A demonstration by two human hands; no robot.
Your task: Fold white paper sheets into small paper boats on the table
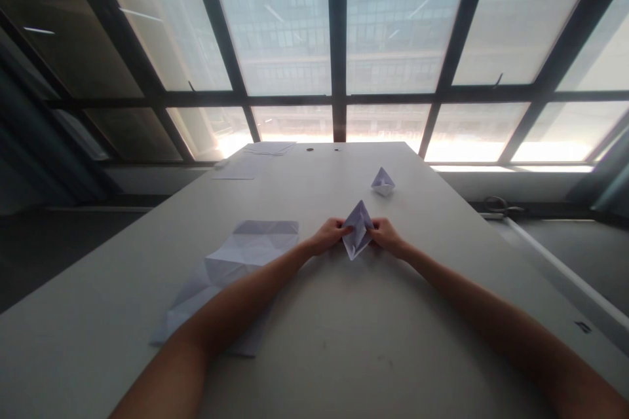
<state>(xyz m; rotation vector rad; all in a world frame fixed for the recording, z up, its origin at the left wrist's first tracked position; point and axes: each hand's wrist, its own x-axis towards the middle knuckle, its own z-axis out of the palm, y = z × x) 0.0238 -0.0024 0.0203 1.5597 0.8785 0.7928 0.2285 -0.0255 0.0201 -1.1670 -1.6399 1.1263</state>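
Note:
Between my two hands is a piece of folded white paper, diamond-shaped, with a crease and a partly parted layer down its middle. My left hand pinches its left corner, the thumb lying on the front face. At the right corner, my right hand grips it with fingers curled. The paper is held up just above the table. Beyond it stands a folded paper boat with a pointed top. A creased, unfolded sheet of paper lies to the left, partly hidden under my left forearm.
The long white table reaches toward large windows. Flat paper sheets lie at its far left end. A small dark mark sits near the right edge. A white rail runs beyond that edge.

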